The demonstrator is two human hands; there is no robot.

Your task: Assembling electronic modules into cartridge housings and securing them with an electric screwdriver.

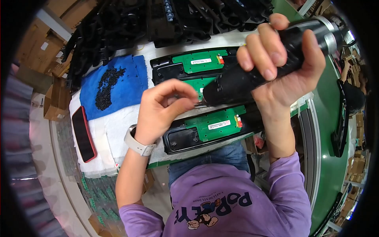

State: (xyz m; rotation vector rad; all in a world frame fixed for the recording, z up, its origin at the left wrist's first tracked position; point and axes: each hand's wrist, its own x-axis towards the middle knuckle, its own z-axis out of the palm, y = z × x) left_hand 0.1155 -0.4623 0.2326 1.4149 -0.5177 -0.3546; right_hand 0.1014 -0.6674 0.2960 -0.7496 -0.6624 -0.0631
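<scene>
My right hand (280, 67) is wrapped around a thick black electric screwdriver (233, 85), tilted with its narrow end down to the left. Close to that tip, my left hand (158, 108) has thumb and forefinger pinched together; whatever is between them is too small to make out. Beneath both hands lie black plastic panels with green circuit boards: a far one (201, 61), a near one (217, 124), and a middle one (195, 83) mostly hidden by the hands and screwdriver. Each visible board carries a white label.
Left of the panels, a blue cloth (132, 77) bears a pile of tiny black screws (104, 93). A red-edged phone (83, 134) lies at the table's left edge. Black plastic parts (173, 21) are heaped along the back. Cardboard boxes (56, 98) stand on the left.
</scene>
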